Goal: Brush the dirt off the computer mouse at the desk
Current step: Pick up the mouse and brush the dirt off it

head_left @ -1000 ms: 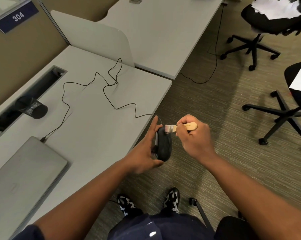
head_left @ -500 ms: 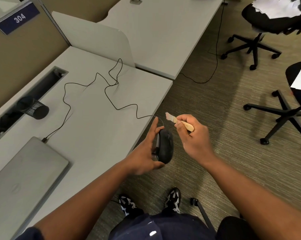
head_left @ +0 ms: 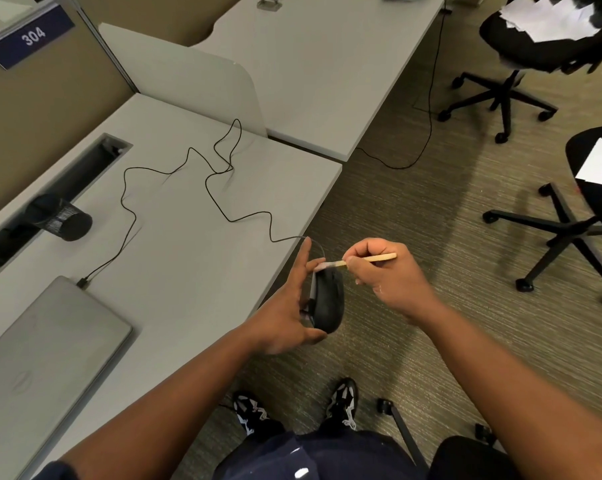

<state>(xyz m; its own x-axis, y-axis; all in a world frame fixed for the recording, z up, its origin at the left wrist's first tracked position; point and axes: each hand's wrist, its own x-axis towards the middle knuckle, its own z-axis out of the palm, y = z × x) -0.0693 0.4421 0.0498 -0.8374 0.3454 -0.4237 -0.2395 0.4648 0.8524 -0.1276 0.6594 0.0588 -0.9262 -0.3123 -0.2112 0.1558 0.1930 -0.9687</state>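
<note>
My left hand [head_left: 285,317] cradling the black mouse [head_left: 328,301] on edge just off the desk [head_left: 188,265] corner, thumb under it, fingers straight, my right hand [head_left: 389,275] pinching the wooden brush [head_left: 369,260], bristles touching the mouse's top end

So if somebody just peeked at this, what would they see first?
Right in the middle, two hands: the left hand holds a black mouse out past the desk's edge, over the carpet, and the right hand pinches a little wooden brush with its bristles at the mouse's top end. Next comes the mouse's thin black cable squiggling across the grey desk to a closed silver laptop at the left.
</note>
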